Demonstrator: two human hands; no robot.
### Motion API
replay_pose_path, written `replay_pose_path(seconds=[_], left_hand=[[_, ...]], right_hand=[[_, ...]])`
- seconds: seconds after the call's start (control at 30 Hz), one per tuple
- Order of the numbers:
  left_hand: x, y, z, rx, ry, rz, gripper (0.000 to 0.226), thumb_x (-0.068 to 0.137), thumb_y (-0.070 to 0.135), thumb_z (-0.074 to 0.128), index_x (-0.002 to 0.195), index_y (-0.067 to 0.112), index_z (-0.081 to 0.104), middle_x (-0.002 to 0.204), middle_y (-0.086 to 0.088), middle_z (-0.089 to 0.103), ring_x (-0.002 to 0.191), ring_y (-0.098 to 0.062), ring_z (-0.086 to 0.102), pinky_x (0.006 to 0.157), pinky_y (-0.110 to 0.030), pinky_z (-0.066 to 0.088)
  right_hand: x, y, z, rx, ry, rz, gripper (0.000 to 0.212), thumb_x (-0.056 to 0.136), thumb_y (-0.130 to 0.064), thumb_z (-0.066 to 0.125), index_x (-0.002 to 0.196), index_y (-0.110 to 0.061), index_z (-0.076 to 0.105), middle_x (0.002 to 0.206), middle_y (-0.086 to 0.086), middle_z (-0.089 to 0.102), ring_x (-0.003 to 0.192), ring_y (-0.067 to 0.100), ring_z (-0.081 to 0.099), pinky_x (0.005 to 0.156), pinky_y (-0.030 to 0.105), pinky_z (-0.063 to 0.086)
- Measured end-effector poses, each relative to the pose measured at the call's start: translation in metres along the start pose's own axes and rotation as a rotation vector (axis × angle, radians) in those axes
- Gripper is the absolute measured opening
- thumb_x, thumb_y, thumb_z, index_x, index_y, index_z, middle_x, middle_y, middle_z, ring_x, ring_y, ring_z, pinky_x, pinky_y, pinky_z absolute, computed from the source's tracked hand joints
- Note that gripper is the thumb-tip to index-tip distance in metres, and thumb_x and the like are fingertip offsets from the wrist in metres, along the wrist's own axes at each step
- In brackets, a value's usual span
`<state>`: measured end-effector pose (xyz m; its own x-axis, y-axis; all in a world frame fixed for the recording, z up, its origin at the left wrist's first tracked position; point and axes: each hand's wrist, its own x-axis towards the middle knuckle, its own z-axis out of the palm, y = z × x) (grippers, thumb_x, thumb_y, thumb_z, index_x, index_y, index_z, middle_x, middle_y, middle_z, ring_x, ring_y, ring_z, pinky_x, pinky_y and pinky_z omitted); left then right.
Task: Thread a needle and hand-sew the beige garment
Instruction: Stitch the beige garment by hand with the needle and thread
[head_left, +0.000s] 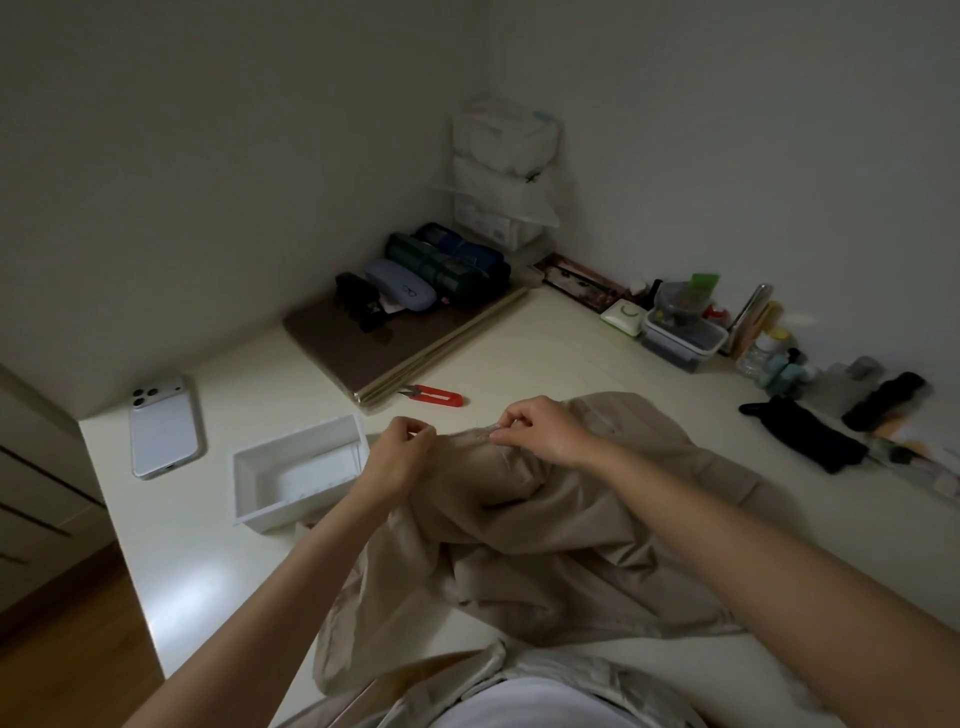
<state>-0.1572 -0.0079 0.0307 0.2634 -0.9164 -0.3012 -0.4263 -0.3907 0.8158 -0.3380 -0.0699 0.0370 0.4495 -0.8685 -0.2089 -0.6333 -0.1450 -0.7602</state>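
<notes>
Across table (571, 358), near edge: beige garment (545, 551) in a heap, top fold lifted, running left to right. Pinched at two spots, by left hand (400, 457) and by right hand (540, 431) just beside. Too small to make out, the needle; likely stitching along that fold.

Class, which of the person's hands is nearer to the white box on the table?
Left. The left hand is just right of the white box, holding the beige garment; the right hand pinches it farther right.

Home room, white desk (545, 353), phone (163, 431), glasses case (397, 291), bottles (763, 348) along wall
</notes>
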Motion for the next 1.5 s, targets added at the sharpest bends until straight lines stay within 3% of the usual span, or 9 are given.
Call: replay_pose_path(seconds=[0.13,0.53,0.6,0.7,0.77,0.93,1.0,1.1,1.5], left_hand=[[0.000,-0.006,0.000,0.112,-0.015,0.021,0.037,0.094,0.041,0.054,0.111,0.009,0.061,0.105,-0.004,0.062,0.091,-0.015,0.057,0.070,-0.021,0.043],[-0.015,-0.005,0.001,-0.049,0.038,0.247,0.015,0.089,0.024,0.065,0.096,0.012,0.069,0.089,0.001,0.068,0.085,-0.009,0.062,0.068,-0.015,0.051],[-0.016,-0.006,0.001,-0.042,0.039,0.284,0.011,0.089,0.022,0.065,0.095,0.014,0.070,0.089,0.003,0.068,0.086,-0.007,0.062,0.068,-0.015,0.050],[-0.018,-0.009,-0.001,-0.024,0.029,0.327,0.006,0.089,0.020,0.065,0.091,0.017,0.070,0.086,0.007,0.068,0.084,-0.005,0.062,0.068,-0.013,0.049],[-0.018,-0.010,-0.001,-0.012,0.016,0.340,0.005,0.088,0.020,0.066,0.091,0.018,0.070,0.086,0.007,0.068,0.083,-0.005,0.063,0.067,-0.012,0.049],[-0.019,-0.008,-0.002,-0.019,0.008,0.338,0.007,0.089,0.026,0.065,0.090,0.022,0.069,0.086,0.009,0.068,0.082,-0.005,0.063,0.066,-0.013,0.048],[-0.020,-0.006,-0.002,-0.027,0.008,0.328,0.012,0.089,0.031,0.064,0.092,0.021,0.069,0.085,0.008,0.068,0.082,-0.007,0.062,0.067,-0.016,0.049],[-0.022,-0.005,-0.002,-0.033,0.004,0.324,0.017,0.089,0.036,0.062,0.092,0.021,0.069,0.085,0.006,0.068,0.082,-0.010,0.063,0.069,-0.022,0.051],[-0.022,-0.007,-0.004,-0.046,0.050,0.346,0.013,0.093,0.029,0.057,0.090,0.020,0.066,0.084,0.006,0.066,0.080,-0.007,0.061,0.066,-0.014,0.046]], right_hand=[[-0.003,-0.005,0.002,-0.004,0.007,-0.018,0.015,0.087,-0.020,0.068,0.088,-0.006,0.069,0.054,-0.009,0.042,0.051,0.003,0.039,0.054,0.016,0.033],[-0.007,-0.008,0.006,-0.026,-0.011,0.005,0.014,0.089,-0.022,0.065,0.091,-0.008,0.068,0.060,-0.007,0.049,0.058,0.005,0.046,0.057,0.014,0.036],[-0.008,-0.012,0.004,-0.112,-0.091,0.012,0.021,0.093,-0.023,0.060,0.106,-0.008,0.064,0.073,-0.004,0.054,0.067,0.007,0.050,0.063,0.016,0.039],[-0.006,-0.015,0.000,-0.260,-0.181,0.058,0.045,0.101,-0.016,0.041,0.145,-0.008,0.034,0.135,0.009,0.044,0.123,0.019,0.044,0.104,0.030,0.038],[-0.005,-0.019,-0.003,-0.276,-0.111,0.033,0.049,0.100,-0.004,0.036,0.148,-0.008,0.027,0.138,0.010,0.040,0.130,0.023,0.037,0.109,0.033,0.031],[-0.005,-0.025,0.001,-0.121,0.115,-0.105,0.039,0.098,-0.001,0.043,0.137,-0.007,0.048,0.116,0.004,0.065,0.120,0.015,0.053,0.108,0.029,0.039],[-0.004,-0.026,0.003,-0.044,0.130,-0.122,0.028,0.099,-0.011,0.046,0.124,-0.007,0.057,0.112,0.003,0.068,0.104,0.011,0.062,0.089,0.026,0.051],[-0.002,-0.027,0.006,-0.023,0.115,-0.144,0.008,0.096,-0.016,0.053,0.099,-0.015,0.061,0.100,0.002,0.070,0.071,0.004,0.059,0.063,0.015,0.046],[0.000,-0.026,0.009,-0.068,-0.063,-0.106,0.016,0.098,-0.010,0.047,0.092,-0.018,0.060,0.117,0.006,0.061,0.112,0.018,0.055,0.092,0.025,0.043]])
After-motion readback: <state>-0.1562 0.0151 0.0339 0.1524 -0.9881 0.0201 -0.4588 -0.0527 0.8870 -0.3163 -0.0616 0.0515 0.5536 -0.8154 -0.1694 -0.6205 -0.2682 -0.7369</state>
